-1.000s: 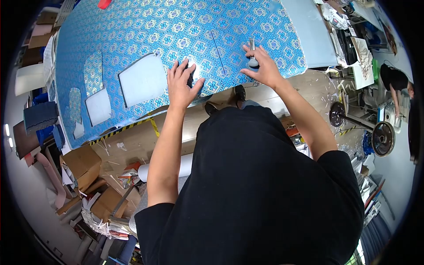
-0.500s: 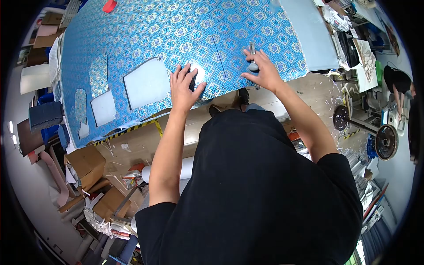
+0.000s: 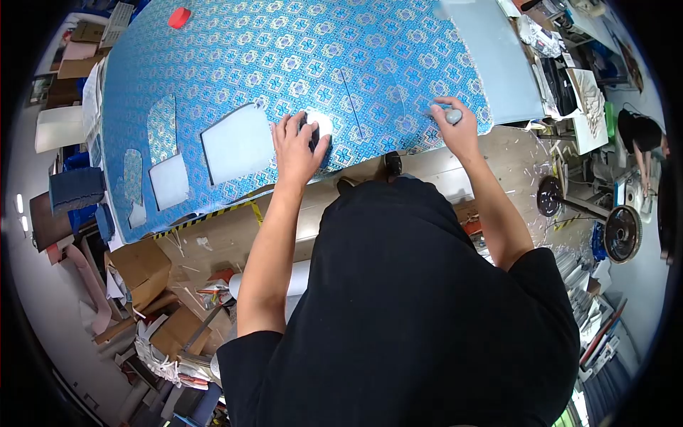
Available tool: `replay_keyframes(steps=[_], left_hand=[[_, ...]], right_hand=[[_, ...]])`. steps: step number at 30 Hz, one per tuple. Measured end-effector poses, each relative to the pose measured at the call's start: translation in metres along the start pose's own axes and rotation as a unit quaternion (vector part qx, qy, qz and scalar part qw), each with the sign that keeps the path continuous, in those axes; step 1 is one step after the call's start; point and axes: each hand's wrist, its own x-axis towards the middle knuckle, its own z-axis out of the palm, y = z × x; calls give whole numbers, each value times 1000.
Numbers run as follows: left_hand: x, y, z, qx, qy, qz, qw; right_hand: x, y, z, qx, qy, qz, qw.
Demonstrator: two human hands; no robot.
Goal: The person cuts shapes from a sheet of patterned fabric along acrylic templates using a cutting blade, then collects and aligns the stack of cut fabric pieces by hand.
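shifted rightward, the right hand (image 3: 461, 134) is now clasping a grey round-ended tool (image 3: 454, 116), upper right of frame; the left hand (image 3: 295, 151) is lying over blue patterned fabric (image 3: 384, 57), upper centre, its grip unclear.

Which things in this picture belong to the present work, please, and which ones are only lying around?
Probably in use:
Blue patterned fabric, spread under the left hand
Grey-ended tool, held in the right hand

Apparently just lying about:
Red object, on the fabric, away from both hands
Cardboard box
White roll
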Motion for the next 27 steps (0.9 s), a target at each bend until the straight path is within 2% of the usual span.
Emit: replay_keyframes(steps=[2, 4, 5, 7, 8, 10, 11, 12, 14, 24, 27], left_hand=[[21, 16, -4, 34, 39, 30, 998], [45, 29, 1, 48, -2, 7, 999], [57, 38, 4, 38, -29, 1, 999], [78, 52, 20, 11, -55, 34, 998], [87, 62, 23, 21, -108, 34, 993], [95, 85, 25, 23, -131, 17, 991], [104, 99, 14, 59, -222, -24, 973], [107, 107, 11, 56, -223, -22, 973], [112, 114, 11, 118, -299, -52, 946], [120, 120, 14, 148, -342, -99, 923], [123, 116, 18, 86, -363, -128, 919]], right_hand=[[-2, 7, -8, -5, -11, -14, 1000], [-4, 2, -12, -13, -23, -28, 999], [-7, -12, -14, -33, -64, -26, 997], [-13, -31, -12, -52, -124, -8, 991], [-15, -34, -9, -58, -122, -8, 991], [-18, -38, -4, -96, -125, -67, 985], [-18, -40, -1, -136, -124, -76, 980], [-19, -42, 1, -139, -124, -74, 980], [-19, -45, 5, -152, -145, -94, 973], [-19, -48, 14, -213, -201, -91, 952], [-19, -52, 15, -211, -204, -86, 952]])
